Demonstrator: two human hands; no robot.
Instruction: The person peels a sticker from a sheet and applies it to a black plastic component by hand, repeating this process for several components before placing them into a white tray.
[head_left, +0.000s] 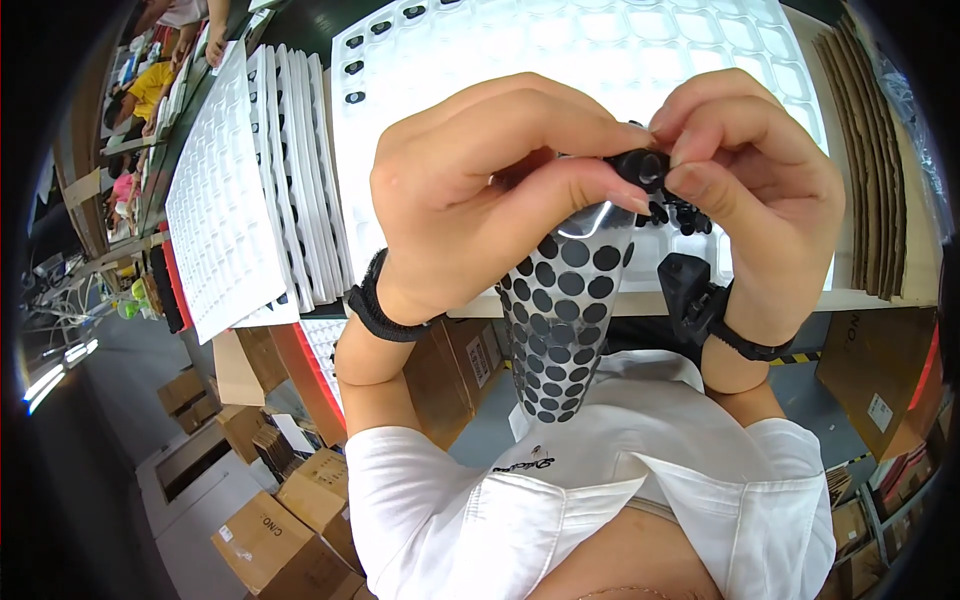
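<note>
Between my two hands is a small black part (642, 168) with a round end, held over the white tray. My left hand (470, 190) is closed, thumb and forefinger pinching it. My right hand (765, 165) is closed too, its thumb and fingertips at the part's right side. A clear sheet with rows of black round stickers (565, 330) hangs curved below my left hand; whether its fingers grip the sheet's top is hidden. Just below my fingertips are several loose black parts (688, 217). The white pocketed tray (450, 65) has black parts in a few left and top pockets.
A stack of white trays (300, 170) leans at the left. Cardboard sheets (868, 160) stand along the right side. Cardboard boxes (262, 535) sit at lower left, and another box (455, 375) is under the table edge. Other people (150, 90) sit at the far left.
</note>
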